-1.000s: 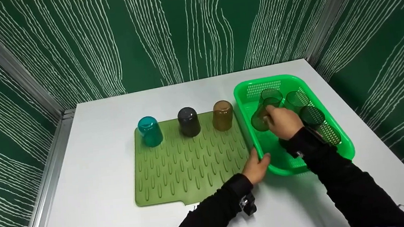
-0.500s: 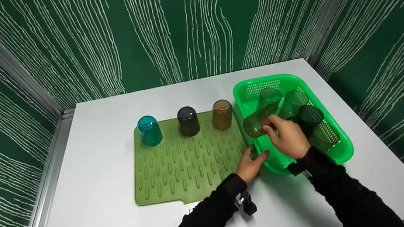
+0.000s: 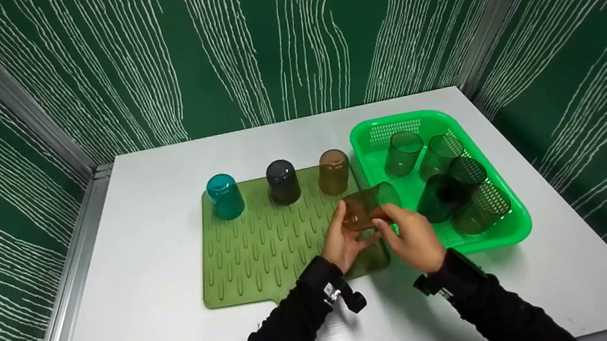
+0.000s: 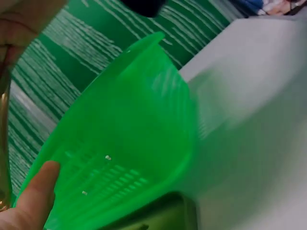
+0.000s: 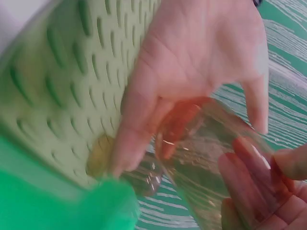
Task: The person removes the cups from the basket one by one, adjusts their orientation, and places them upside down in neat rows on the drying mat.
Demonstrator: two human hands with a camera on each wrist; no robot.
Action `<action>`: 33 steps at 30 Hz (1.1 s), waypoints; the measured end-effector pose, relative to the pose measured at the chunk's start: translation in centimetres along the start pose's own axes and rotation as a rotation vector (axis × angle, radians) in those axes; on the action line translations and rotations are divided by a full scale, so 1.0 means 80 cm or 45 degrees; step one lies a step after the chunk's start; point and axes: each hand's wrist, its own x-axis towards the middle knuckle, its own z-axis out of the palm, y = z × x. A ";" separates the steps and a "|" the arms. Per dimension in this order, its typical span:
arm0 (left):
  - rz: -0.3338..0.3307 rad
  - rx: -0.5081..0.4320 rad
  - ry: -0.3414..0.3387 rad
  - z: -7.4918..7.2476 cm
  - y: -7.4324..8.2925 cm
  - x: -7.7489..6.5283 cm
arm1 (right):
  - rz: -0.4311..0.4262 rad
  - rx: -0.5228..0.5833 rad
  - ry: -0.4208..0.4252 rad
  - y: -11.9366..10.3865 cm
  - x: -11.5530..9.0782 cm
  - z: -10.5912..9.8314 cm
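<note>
An amber see-through cup [image 3: 362,209] is tilted on its side above the right edge of the green drying mat [image 3: 267,252]. My right hand [image 3: 417,242] pinches its wall near the mouth, thumb on one side and fingers on the other. My left hand [image 3: 340,248] is at the base end with fingers spread; the right wrist view has its palm [image 5: 192,57] facing the cup [image 5: 201,143]. On the mat's back edge, a teal cup [image 3: 226,197], a dark grey cup [image 3: 283,183] and another amber cup [image 3: 334,173] stand upside down in a row.
A green plastic basket [image 3: 521,222] with perforated walls stands to the right of the mat, holding several tinted cups [image 3: 404,155], mouths up or leaning. The white table [image 3: 139,253] is bounded by green walls [image 3: 313,41] with white wavy lines.
My right hand has lifted the amber cup out of the basket and moved it left over the mat's edge. My left hand has left the basket rim and come to the cup's base.
</note>
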 end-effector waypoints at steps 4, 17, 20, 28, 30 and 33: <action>0.040 -0.022 -0.018 -0.016 0.006 -0.005 | -0.056 0.100 -0.015 0.003 -0.005 0.017; 0.039 0.161 0.094 -0.063 0.028 -0.024 | 0.058 0.046 -0.148 0.008 -0.013 0.058; 0.060 0.276 0.104 -0.066 0.038 -0.028 | 0.039 0.034 -0.158 0.009 -0.012 0.063; 0.306 0.773 0.045 -0.097 0.056 -0.030 | -0.039 -0.177 -0.153 0.014 -0.020 0.071; 0.391 0.887 0.041 -0.105 0.063 -0.033 | -0.032 -0.229 -0.164 0.016 -0.025 0.072; 0.472 1.066 0.108 -0.110 0.078 -0.038 | -0.050 -0.311 -0.178 0.017 -0.034 0.074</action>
